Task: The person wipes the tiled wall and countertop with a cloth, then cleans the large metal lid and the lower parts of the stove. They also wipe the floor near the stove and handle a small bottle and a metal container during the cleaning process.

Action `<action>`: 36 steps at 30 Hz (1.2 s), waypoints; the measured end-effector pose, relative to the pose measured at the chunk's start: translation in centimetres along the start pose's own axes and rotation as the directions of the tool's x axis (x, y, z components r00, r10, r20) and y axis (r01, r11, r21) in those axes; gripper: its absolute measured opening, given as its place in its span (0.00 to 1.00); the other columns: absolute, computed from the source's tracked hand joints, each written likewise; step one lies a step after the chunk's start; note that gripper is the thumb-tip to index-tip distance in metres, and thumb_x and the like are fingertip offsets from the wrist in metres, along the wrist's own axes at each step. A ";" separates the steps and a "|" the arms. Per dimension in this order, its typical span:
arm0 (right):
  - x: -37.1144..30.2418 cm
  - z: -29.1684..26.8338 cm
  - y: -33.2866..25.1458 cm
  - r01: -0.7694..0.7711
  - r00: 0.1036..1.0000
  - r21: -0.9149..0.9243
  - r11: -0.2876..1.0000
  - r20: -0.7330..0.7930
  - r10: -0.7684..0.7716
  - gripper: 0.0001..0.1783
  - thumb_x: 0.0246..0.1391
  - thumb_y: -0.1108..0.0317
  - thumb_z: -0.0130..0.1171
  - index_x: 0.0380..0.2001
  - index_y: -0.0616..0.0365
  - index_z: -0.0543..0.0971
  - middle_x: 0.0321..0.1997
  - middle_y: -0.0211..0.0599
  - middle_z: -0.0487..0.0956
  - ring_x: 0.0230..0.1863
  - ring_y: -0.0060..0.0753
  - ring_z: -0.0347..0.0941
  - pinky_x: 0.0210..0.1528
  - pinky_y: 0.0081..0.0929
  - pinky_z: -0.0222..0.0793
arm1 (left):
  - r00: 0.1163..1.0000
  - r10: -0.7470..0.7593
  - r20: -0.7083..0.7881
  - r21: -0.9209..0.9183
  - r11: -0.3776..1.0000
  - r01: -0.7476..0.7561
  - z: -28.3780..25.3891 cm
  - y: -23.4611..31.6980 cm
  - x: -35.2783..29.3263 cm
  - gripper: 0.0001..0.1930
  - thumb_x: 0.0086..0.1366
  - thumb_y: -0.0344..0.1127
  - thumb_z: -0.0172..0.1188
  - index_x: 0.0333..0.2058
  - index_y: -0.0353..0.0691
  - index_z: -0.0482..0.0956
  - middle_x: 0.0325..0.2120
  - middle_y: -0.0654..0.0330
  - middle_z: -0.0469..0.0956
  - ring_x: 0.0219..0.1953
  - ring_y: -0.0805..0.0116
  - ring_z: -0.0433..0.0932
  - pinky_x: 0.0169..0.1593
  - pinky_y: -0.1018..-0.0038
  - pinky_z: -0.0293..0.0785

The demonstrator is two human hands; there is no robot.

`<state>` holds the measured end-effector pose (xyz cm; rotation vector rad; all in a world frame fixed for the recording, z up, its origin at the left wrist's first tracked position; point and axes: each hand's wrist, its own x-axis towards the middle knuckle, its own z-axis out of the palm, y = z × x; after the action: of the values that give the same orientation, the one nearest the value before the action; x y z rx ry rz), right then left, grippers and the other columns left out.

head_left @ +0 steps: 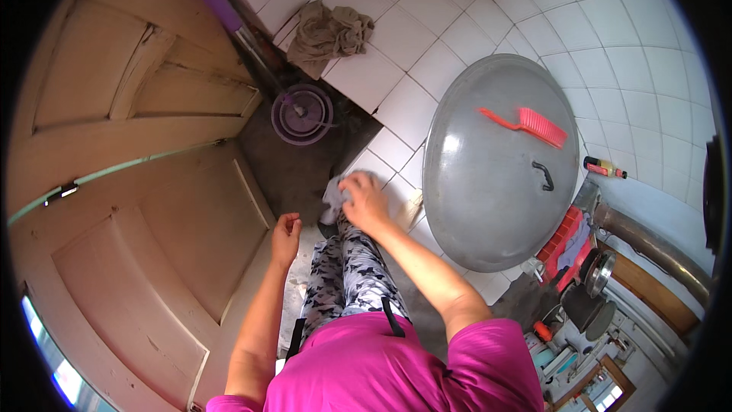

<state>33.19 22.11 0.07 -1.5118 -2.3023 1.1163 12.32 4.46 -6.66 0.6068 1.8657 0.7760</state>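
My right hand [364, 202] is closed on a grey cloth [334, 197] at the edge of the white tiled ledge [393, 194]. Part of the cloth is bunched under the fingers, and its lower end hangs near my knee. Off to the left, my left hand [286, 239] hovers in front of the wooden door, its fingers loosely curled with nothing in them. Right of my right hand, a large round grey metal lid [488, 183] covers much of the tiled top. A red brush [540, 127] lies on the lid, above its dark handle [544, 176].
A crumpled brown cloth [328, 34] lies at the ledge's far corner. Below it, a purple mop head [302, 114] rests on the dark floor, its pole leaning back. Brown wooden doors [152, 236] stand left. A small bottle [605, 168] and pots [600, 271] are at right.
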 end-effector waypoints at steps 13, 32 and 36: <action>15.9 -5.3 8.1 -0.378 0.892 -0.398 0.836 -0.398 0.214 0.25 0.57 0.69 0.61 0.58 0.41 0.76 0.70 0.37 0.65 0.66 0.62 0.64 0.59 0.50 0.77 | 0.852 -0.522 0.022 -0.252 0.822 0.510 -4.6 -11.5 -16.8 0.16 0.75 0.44 0.57 0.54 0.44 0.77 0.43 0.61 0.84 0.41 0.71 0.84 0.42 0.73 0.75; 4.0 0.4 0.9 0.069 0.917 -0.316 0.946 -0.354 -0.185 0.26 0.45 0.76 0.65 0.49 0.38 0.80 0.62 0.29 0.73 0.61 0.50 0.69 0.52 0.51 0.78 | 0.919 -0.390 -0.059 -0.026 0.921 0.390 -10.2 -19.3 -27.5 0.13 0.74 0.38 0.58 0.51 0.37 0.79 0.35 0.58 0.84 0.35 0.69 0.84 0.40 0.73 0.78; 1.9 2.6 7.1 -0.117 0.924 -0.494 0.862 -0.373 -0.088 0.19 0.52 0.68 0.65 0.49 0.38 0.81 0.67 0.29 0.71 0.65 0.54 0.66 0.58 0.48 0.76 | 0.985 -0.165 -0.046 0.082 0.982 0.168 -7.4 -17.1 -25.3 0.13 0.74 0.36 0.59 0.53 0.36 0.77 0.39 0.57 0.83 0.39 0.68 0.83 0.43 0.71 0.80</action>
<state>36.09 23.90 -6.96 -1.7207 -2.3936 0.1548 14.18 -26.55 -1.90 0.4847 1.9659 0.6045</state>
